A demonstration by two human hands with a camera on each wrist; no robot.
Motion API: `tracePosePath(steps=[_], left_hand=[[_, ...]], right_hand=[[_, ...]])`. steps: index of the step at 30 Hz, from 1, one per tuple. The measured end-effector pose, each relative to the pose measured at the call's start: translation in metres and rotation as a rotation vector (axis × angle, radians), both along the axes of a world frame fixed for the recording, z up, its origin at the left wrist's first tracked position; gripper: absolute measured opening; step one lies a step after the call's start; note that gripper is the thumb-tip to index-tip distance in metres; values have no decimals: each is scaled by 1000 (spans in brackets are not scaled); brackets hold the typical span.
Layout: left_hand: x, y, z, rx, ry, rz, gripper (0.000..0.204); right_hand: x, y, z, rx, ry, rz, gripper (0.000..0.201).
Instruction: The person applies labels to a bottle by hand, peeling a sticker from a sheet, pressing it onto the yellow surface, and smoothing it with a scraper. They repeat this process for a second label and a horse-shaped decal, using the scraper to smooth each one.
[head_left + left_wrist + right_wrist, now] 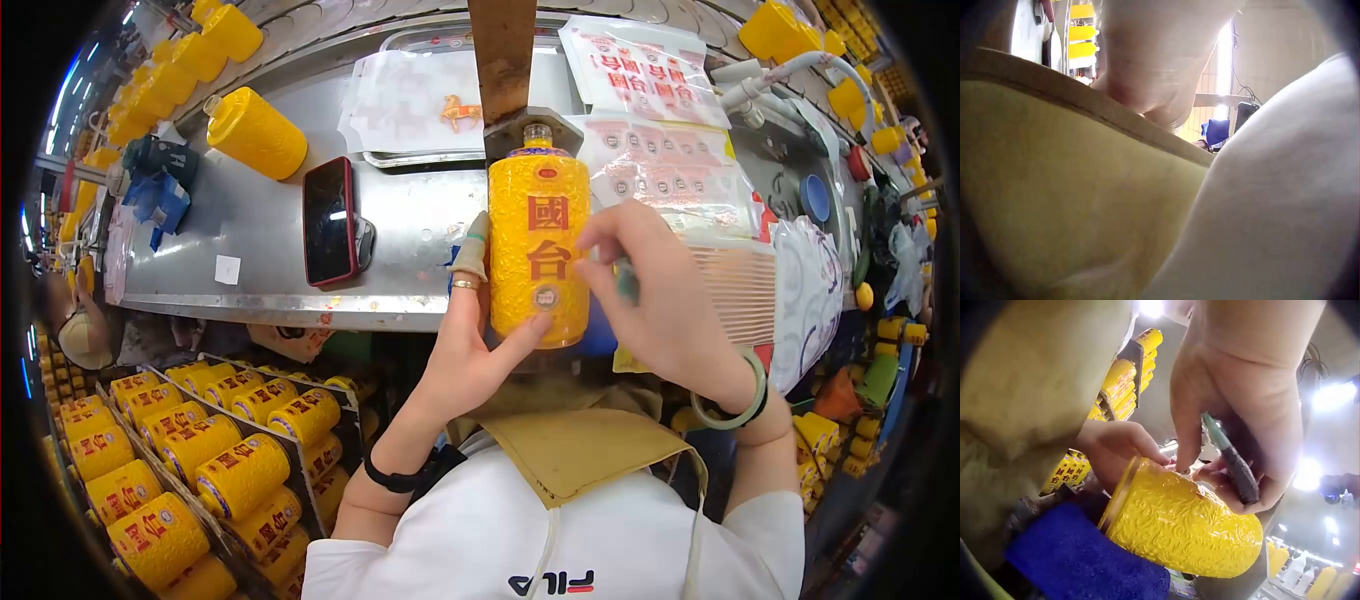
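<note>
A yellow embossed bottle (540,240) with red characters and a clear neck lies at the bench edge in the head view. My left hand (465,350) holds its left side and lower end, the thumb on the face near a round emblem (545,298). At the bottle's right side, my right hand (665,295) has its fingers bent, thumb and index tips at the red characters. In the right wrist view, a green and dark slim item (1235,459) lies within the curled fingers of the right hand (1241,406). Whether the fingertips pinch anything is too small to tell.
A phone (330,222) and another yellow bottle (256,133) lie on the metal bench (420,215). Printed sticker sheets (650,170) are at the right. Racked yellow bottles (245,475) stand lower left. A blue cloth (1085,556) is under the held bottle.
</note>
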State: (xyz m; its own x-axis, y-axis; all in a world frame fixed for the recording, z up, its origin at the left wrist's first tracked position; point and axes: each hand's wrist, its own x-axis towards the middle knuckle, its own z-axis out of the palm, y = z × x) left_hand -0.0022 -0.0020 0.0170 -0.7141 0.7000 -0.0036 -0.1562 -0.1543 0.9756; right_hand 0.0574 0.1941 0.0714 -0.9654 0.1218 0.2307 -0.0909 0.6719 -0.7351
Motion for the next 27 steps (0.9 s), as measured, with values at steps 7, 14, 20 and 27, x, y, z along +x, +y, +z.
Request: tracePosePath(steps=[7,14,20,27], left_hand=[[-4,-3,4,-9,-107,-49,98],[-10,-8,-4,-7,-12,-68,96],[-8,-14,-6,105,-105,-92,107],[6,-2,-2,-46,24,4,107]], right_hand=[[19,-22,-41,-740,-235,-204,35],[14,-29,-48,-820,-236,-270,40],[18,-29,-49,-787,-220,-270,39],[24,-26,-46,-1021,-286,-308,30]])
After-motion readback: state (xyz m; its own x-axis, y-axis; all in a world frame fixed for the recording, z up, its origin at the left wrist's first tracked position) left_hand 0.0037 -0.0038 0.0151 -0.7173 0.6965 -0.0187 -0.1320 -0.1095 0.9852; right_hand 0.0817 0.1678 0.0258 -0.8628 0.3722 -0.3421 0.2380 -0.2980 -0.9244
